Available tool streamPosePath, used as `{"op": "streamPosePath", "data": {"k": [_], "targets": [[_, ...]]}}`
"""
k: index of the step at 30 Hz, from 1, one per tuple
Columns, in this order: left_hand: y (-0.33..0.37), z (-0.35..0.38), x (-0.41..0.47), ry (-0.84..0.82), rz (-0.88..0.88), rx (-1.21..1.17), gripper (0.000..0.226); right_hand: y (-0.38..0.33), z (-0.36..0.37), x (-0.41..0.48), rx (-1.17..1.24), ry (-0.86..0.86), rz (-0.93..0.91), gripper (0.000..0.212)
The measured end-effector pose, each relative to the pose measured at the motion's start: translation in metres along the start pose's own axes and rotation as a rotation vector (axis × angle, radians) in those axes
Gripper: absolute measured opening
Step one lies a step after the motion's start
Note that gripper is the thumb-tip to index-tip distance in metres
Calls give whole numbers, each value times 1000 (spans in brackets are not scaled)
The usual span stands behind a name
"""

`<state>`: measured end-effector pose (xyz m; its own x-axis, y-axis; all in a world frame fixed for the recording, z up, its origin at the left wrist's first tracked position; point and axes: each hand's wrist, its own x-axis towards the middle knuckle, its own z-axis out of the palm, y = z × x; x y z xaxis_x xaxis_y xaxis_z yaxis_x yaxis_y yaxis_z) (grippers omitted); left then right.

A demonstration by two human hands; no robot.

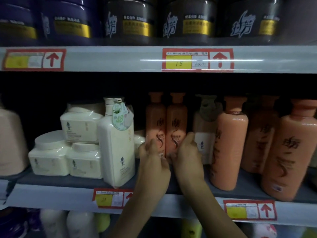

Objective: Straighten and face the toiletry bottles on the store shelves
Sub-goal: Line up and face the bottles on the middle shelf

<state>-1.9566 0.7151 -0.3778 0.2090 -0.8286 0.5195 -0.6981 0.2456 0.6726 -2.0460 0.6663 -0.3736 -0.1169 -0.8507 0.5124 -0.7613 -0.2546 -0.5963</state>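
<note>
We see shiny orange plastic bottles [155, 124], a smooth cream plastic pump bottle [118, 148], dark glossy plastic jars [130, 23], paper price tags [178, 63] and a smooth grey shelf edge [111, 59].

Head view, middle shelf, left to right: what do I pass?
Peach bottle, cream jars, white pump bottle, left hand, slim orange pair, right hand, beige pump bottle, large orange bottles.

Pump bottle [116, 143] L, big orange bottle [229, 148] R
</note>
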Motion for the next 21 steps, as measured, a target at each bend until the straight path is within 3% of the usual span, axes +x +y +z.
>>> {"op": "streamPosePath", "data": {"k": [7,13,16,21], "targets": [[1,8,14,-69,-70,-14,72,-7,10,3,-144,66,18,32],[5,1,23,34,-90,95,77,-10,-19,-10,-42,-28,14,31],[7,-2,33,159,-69,126,60,-13,-40,-25,-1,-6,-55,28],[7,4,46,200,-106,59,46,-8,-39,-26,18,-71,-70,30]]}}
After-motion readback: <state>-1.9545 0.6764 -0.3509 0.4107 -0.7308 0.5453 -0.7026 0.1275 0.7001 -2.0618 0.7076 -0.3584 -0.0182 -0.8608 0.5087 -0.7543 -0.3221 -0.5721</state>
